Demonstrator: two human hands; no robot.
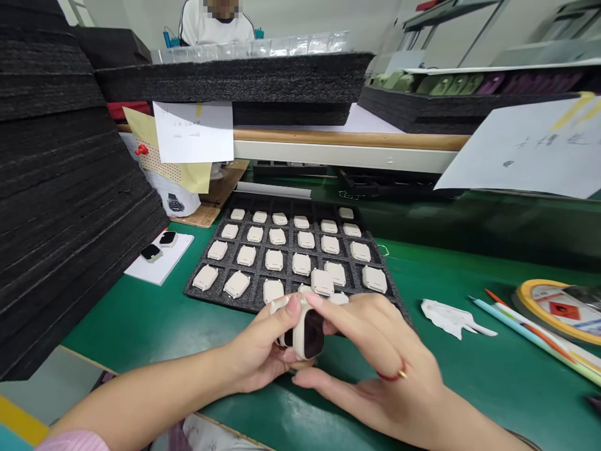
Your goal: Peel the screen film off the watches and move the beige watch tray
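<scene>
A white smartwatch body [299, 338] with a dark glass face is held upright between my hands, just in front of the foam tray [244, 303]. My left hand [263, 344] is closed round it, with the thumb on its upper side. A second dark-faced body seems to sit behind it in the same hand, largely hidden by the fingers. My right hand [389, 357] grips the watch body from the right, index fingertip on its top edge and thumb near its lower edge. Rows of white watch bodies [274, 260] lie back up in the tray's compartments; one [322, 282] sits raised over its neighbours.
Two dark-faced watches lie on a white pad [145, 270] at left, beside stacked black foam trays [61, 188]. Rightward are a torn white scrap [446, 318], pens [526, 329] and a tape roll [530, 294]. A shelf [347, 150] crosses behind; a person [216, 28] sits beyond.
</scene>
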